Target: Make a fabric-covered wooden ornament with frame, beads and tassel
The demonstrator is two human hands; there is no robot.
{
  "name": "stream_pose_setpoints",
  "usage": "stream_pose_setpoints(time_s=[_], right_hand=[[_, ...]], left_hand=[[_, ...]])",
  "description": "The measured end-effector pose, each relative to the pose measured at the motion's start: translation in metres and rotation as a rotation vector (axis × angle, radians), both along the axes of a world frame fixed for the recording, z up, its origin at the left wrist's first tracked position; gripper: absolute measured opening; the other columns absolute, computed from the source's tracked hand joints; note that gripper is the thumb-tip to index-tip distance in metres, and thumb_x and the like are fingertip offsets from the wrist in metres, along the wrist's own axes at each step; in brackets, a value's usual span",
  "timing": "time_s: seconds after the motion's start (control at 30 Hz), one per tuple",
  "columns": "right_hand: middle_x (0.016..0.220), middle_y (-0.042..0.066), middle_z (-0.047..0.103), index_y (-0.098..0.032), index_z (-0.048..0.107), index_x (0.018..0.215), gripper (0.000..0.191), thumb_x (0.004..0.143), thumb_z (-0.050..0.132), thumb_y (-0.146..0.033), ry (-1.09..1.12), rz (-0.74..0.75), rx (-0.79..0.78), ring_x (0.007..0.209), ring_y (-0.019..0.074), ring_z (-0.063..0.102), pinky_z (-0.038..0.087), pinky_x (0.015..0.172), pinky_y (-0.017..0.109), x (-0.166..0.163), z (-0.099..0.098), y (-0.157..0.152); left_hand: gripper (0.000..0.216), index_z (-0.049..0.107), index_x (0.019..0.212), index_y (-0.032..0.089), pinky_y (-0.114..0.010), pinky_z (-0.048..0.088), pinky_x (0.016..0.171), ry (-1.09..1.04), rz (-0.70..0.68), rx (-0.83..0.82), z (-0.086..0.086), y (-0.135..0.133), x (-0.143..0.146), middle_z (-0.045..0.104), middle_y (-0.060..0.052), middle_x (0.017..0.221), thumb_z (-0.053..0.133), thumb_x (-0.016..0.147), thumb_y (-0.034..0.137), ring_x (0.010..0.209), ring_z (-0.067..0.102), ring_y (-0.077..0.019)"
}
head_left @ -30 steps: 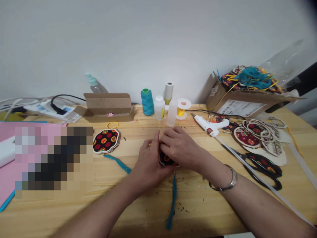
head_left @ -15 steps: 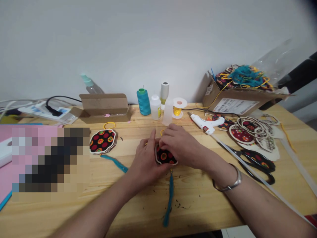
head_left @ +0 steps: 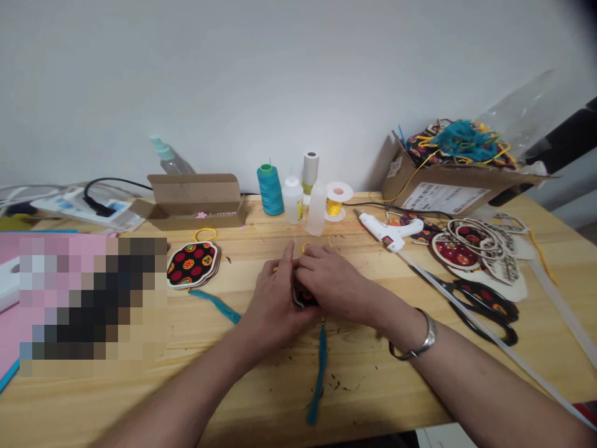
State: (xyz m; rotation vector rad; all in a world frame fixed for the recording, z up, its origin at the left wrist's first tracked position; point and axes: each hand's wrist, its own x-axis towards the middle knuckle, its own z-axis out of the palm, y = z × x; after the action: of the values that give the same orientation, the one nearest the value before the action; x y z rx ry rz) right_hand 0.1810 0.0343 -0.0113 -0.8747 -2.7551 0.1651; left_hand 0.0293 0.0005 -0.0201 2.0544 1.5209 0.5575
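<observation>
Lying at left, a stack of pale-rimmed, scalloped pieces faced in black, red-dotted fabric point(head_left: 192, 264) is trailed by a teal thread tassel point(head_left: 217, 305). By the left hand point(head_left: 280, 298), closed around its edge, a pale-rimmed black patterned piece point(head_left: 302, 298) is held at the middle of the pale wooden table point(head_left: 224, 398). It is partly covered by the curled right hand point(head_left: 333, 280); whether anything is pinched there cannot be told. Farther right, a white plastic glue gun point(head_left: 392, 231) is seen.
</observation>
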Motion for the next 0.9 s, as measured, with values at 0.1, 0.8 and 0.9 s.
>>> stream_pose_setpoints(time_s=[0.1, 0.8, 0.9], right_hand=[[0.087, 0.007, 0.060, -0.014, 0.061, 0.082, 0.008, 0.085, 0.053, -0.014, 0.038, -0.005, -0.020, 0.083, 0.0201, 0.043, 0.035, 0.073, 0.033, 0.004, 0.007, 0.003], [0.097, 0.005, 0.064, -0.016, 0.062, 0.079, 0.010, 0.083, 0.055, -0.011, 0.021, -0.053, -0.048, 0.087, 0.0204, 0.045, 0.034, 0.074, 0.035, -0.001, 0.001, -0.007], [0.095, 0.007, 0.063, -0.015, 0.061, 0.082, 0.009, 0.085, 0.053, -0.012, 0.016, -0.049, -0.046, 0.088, 0.0208, 0.045, 0.035, 0.075, 0.034, 0.001, 0.001, -0.005]], left_hand=[[0.103, 0.012, 0.145, 0.014, -0.048, 0.037, 0.100, -0.007, -0.005, 0.003, -0.001, 0.000, 0.000, 0.056, -0.011, 0.120, 0.071, 0.064, 0.042, 0.117, 0.041, -0.0312], [0.104, 0.008, 0.146, 0.011, -0.047, 0.034, 0.102, -0.010, -0.004, -0.028, 0.002, 0.001, 0.000, 0.058, -0.010, 0.123, 0.068, 0.065, 0.035, 0.118, 0.039, -0.0313], [0.105, 0.008, 0.146, 0.014, -0.047, 0.034, 0.102, -0.018, -0.013, -0.025, 0.002, 0.000, 0.000, 0.057, -0.009, 0.124, 0.070, 0.064, 0.036, 0.119, 0.039, -0.0313]])
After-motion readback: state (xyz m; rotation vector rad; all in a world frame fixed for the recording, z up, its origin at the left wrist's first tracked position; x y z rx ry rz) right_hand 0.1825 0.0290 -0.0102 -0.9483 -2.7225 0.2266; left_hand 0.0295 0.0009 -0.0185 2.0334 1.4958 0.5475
